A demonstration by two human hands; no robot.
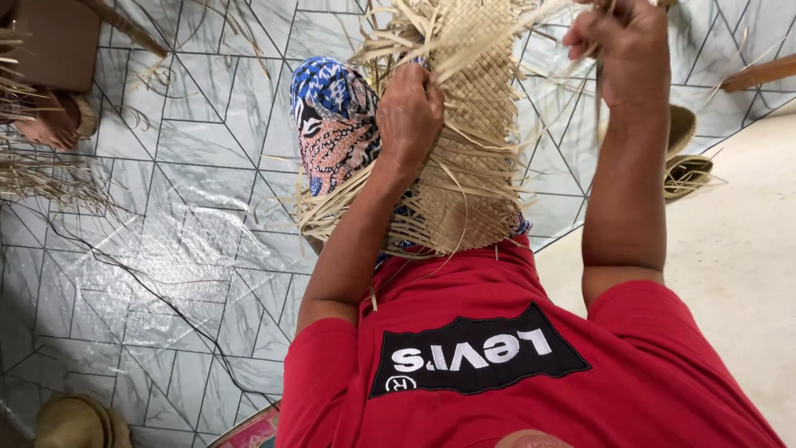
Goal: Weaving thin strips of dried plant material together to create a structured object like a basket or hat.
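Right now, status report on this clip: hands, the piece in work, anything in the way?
Left hand pressed on woven straw mat. Right hand raised, pinching loose straw strips. Mat draped over patterned cloth on the lap. Nothing in the way.

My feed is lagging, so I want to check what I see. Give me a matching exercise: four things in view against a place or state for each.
Things:
1. Tan woven straw mat
2. Left hand
3. Right hand
4. Bundle of loose dry straw

Places or states:
A. Raised at the top right, gripping loose strips
B. Lying on the patterned floor covering, far left
C. Pressed against the weave's left side
D. Draped over the lap, frayed strips sticking out

Pairs: 1-D, 2-C, 3-A, 4-B
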